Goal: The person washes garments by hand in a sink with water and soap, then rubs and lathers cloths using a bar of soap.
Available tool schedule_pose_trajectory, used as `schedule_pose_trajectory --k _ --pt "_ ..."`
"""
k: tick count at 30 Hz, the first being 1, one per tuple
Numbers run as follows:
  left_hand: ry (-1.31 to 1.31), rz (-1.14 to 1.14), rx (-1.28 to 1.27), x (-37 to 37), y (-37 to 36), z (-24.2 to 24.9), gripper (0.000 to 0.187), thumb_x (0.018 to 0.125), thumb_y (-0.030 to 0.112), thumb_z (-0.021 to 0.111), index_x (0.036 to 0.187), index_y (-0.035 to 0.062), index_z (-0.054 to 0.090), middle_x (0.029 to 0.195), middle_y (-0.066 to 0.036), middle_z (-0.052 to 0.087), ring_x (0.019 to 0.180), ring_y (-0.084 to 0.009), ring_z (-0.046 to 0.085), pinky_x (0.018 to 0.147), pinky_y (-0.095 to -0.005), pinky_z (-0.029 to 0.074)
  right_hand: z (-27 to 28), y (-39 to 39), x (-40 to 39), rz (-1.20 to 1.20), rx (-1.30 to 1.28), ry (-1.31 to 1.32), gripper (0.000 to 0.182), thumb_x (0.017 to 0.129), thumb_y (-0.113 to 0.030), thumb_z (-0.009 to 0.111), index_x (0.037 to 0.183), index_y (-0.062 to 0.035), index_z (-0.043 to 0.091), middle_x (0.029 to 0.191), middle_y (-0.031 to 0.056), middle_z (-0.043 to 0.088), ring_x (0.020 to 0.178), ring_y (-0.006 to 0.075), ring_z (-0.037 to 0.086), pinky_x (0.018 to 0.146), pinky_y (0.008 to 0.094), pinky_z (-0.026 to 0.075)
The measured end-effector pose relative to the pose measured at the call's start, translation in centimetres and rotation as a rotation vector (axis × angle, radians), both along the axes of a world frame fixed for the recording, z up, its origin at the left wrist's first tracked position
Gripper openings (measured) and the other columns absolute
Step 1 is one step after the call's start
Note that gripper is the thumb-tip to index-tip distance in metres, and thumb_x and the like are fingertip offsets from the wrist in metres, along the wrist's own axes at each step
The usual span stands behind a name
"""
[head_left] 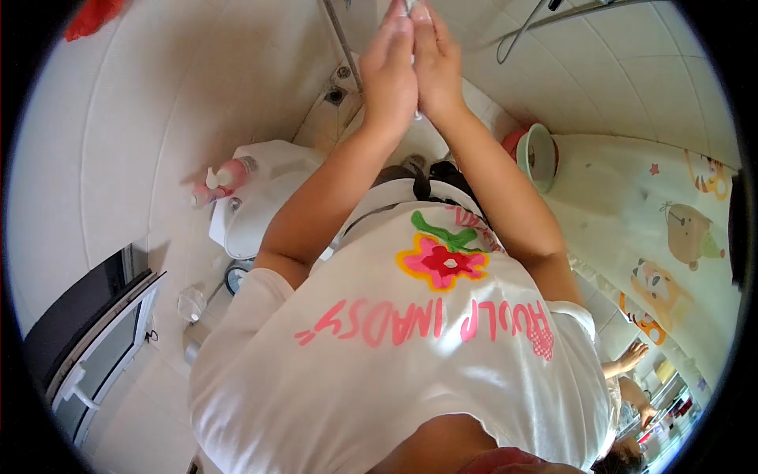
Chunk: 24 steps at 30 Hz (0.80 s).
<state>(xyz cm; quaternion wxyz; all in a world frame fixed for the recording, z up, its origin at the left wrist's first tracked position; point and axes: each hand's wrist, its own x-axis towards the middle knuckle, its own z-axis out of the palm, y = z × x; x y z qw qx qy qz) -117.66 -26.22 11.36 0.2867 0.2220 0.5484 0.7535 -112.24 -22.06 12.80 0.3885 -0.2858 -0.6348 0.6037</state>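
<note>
My left hand (388,75) and my right hand (438,67) are raised in front of me, palms pressed together. White stuff shows between the fingertips at the top edge, and a thin white tip (418,116) sticks out below the heels of the hands. Whether it is foam, cloth or something else, I cannot make out. The palms hide most of it, and the fingertips are partly cut off by the frame. Both forearms reach up past a white T-shirt (442,363) printed with a flower and pink letters.
Left of me is a white washbasin (264,201) with pink pump bottles (234,172) at its edge. A pale green basin (538,158) stands at right, near a curtain (608,174) with cartoon animals. A floor drain (335,95) lies ahead. Lower right, a mirror (671,403) reflects arms.
</note>
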Motion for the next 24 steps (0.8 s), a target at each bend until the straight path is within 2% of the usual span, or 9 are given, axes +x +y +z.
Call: schedule_pose_trajectory --k 3,6,7,10,11,14,17,22,24 --pt "0.158 0.105 0.111 -1.3 0.6 1.6 0.039 0.103 0.027 0.040 0.121 -0.0018 0.058 0.120 -0.011 0.059 0.108 -0.0174 0.055 0.093 -0.0294 0.043 -1.6 -1.0 0.3 0.064 0.068 0.024 0.042 0.102 -0.031 0.046 0.133 -0.0030 0.054 0.106 0.0024 0.063 0.094 0.0079 0.055 0.082 0.0235 0.046" --pt "0.012 0.021 -0.061 -2.7 0.3 -0.4 0.039 0.103 0.027 0.039 0.126 0.0000 0.056 0.128 -0.013 0.058 0.116 -0.0216 0.054 0.099 -0.0320 0.041 -1.2 -1.3 0.1 0.051 0.062 -0.053 0.044 0.102 -0.030 0.041 0.131 0.0012 0.053 0.123 0.0140 0.061 0.108 0.0214 0.058 0.096 0.0314 0.042" --pt "0.069 0.052 0.064 -0.6 0.1 1.1 0.044 0.103 0.027 0.042 0.137 -0.0001 0.049 0.137 -0.010 0.053 0.121 -0.0170 0.051 0.104 -0.0312 0.038 -1.0 -0.9 0.0 0.019 0.086 -0.081 0.045 0.102 -0.031 0.041 0.130 0.0019 0.053 0.126 0.0154 0.061 0.112 0.0246 0.059 0.100 0.0333 0.041" --pt "-0.069 -0.086 0.205 -0.2 0.3 0.5 0.041 0.099 0.019 0.050 0.134 -0.0022 0.050 0.135 -0.015 0.053 0.124 -0.0214 0.050 0.106 -0.0347 0.037 -1.9 3.5 -1.3 0.106 -0.333 0.074 0.052 0.103 -0.037 0.035 0.137 0.0003 0.045 0.124 0.0152 0.060 0.107 0.0253 0.060 0.097 0.0364 0.046" --pt "-0.205 -0.099 0.287 -0.9 0.5 0.3 0.040 0.100 0.022 0.046 0.133 -0.0006 0.051 0.135 -0.015 0.054 0.124 -0.0229 0.051 0.106 -0.0355 0.038 -1.4 3.5 -2.1 0.060 -0.561 0.265 0.046 0.103 -0.037 0.037 0.124 -0.0005 0.055 0.101 0.0071 0.065 0.088 0.0179 0.063 0.081 0.0315 0.052" --pt "-0.570 -0.174 0.502 -3.5 1.3 -0.3 0.041 0.103 0.028 0.038 0.133 0.0031 0.050 0.134 -0.015 0.055 0.124 -0.0270 0.051 0.107 -0.0388 0.038 -2.6 4.4 -2.0 0.271 -0.914 0.526 0.044 0.102 -0.032 0.042 0.130 0.0002 0.053 0.124 0.0131 0.062 0.111 0.0247 0.060 0.101 0.0349 0.043" --pt "-0.801 -0.248 0.556 -5.1 0.7 -0.3 0.043 0.102 0.025 0.039 0.139 0.0044 0.043 0.137 -0.014 0.052 0.126 -0.0290 0.049 0.109 -0.0429 0.037 -3.5 4.6 -1.3 0.225 -0.768 0.493 0.036 0.100 -0.022 0.047 0.130 -0.0010 0.052 0.127 0.0110 0.058 0.114 0.0216 0.057 0.100 0.0345 0.044" --pt "-0.770 -0.300 0.503 -6.4 -0.6 -0.5 0.040 0.095 0.009 0.047 0.134 0.0004 0.043 0.141 -0.020 0.047 0.132 -0.0325 0.043 0.113 -0.0459 0.031 -3.4 3.4 -0.5 -0.095 -0.435 0.287 0.035 0.099 -0.015 0.049 0.130 -0.0003 0.052 0.130 0.0100 0.055 0.118 0.0198 0.053 0.101 0.0313 0.042" --pt "-0.804 -0.332 0.550 -6.4 -0.7 -0.7 0.040 0.094 0.008 0.047 0.133 0.0011 0.042 0.144 -0.020 0.043 0.135 -0.0337 0.040 0.115 -0.0481 0.029 -2.6 2.4 -0.2 -0.201 -0.067 0.145 0.030 0.097 -0.013 0.051 0.122 0.0017 0.056 0.118 0.0097 0.058 0.106 0.0181 0.054 0.090 0.0301 0.044"
